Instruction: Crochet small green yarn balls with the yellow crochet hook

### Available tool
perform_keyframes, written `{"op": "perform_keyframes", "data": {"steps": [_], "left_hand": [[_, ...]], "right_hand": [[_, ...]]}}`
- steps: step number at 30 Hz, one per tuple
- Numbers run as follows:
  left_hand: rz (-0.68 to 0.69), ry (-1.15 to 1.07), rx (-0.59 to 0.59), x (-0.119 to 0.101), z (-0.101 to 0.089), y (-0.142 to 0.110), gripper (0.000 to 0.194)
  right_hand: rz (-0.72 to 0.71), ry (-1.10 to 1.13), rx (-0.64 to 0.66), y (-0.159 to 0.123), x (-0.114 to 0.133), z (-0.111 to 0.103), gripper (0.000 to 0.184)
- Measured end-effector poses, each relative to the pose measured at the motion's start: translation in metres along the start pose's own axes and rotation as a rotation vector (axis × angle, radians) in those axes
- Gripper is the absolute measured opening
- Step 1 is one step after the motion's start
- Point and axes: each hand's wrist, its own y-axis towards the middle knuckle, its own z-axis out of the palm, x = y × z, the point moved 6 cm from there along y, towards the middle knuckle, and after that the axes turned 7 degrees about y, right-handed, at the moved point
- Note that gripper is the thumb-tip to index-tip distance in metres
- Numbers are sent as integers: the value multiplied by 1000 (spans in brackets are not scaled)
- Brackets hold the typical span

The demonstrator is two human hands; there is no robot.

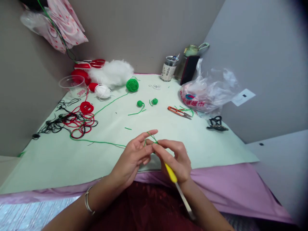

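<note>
My right hand [177, 158] grips a crochet hook with a yellow handle [171, 173], its pale end slanting down over my forearm. Opposite it, my left hand [131, 157] pinches green yarn [106, 142], with a strand looped over the raised index finger. The fingertips of both hands meet, and whatever stitches lie between them are mostly hidden. That strand runs left across the table and back to a green yarn ball [132, 85]. Beyond my hands lie two small green crocheted balls, one on the left [140, 103] and one on the right [154, 101], with loose tails.
Orange thread snips [179, 112] and a black hair clip [217, 124] lie to the right, near a plastic bag [207, 94]. Tangled red and black yarn [80, 120] covers the left side. White stuffing [113, 73], a plastic cup [73, 86] and a pen holder [168, 69] stand behind.
</note>
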Motion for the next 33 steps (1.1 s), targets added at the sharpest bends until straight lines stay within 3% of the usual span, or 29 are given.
{"op": "perform_keyframes", "data": {"steps": [2,4,6,9,13,17,19,23,29,33], "left_hand": [[-61,-80,45,0,1,1,42],[-32,-100,37,-5,0,2,37],[8,-59,25,-8,0,1,37],[62,56,-6,-9,1,-1,39],[135,77,-77,-7,0,-1,41],[-25,-73,17,4,2,5,39],[-84,-140,48,5,2,7,33],[-7,-107,-11,-3,-3,7,33],[79,173,-30,-1,-3,1,32],[101,218,-51,-3,-6,0,30]], "right_hand": [[158,204,-100,2,-10,-6,28],[339,452,-205,3,-23,-9,25],[446,619,-225,5,-30,-6,22],[459,630,-147,8,-29,1,19],[282,338,-92,5,-16,1,27],[90,84,-36,1,-4,-2,37],[183,197,-118,3,-12,-8,32],[478,573,-225,3,-32,-6,22],[579,643,-168,-1,-36,5,16],[721,868,-210,-6,-46,9,19]]}}
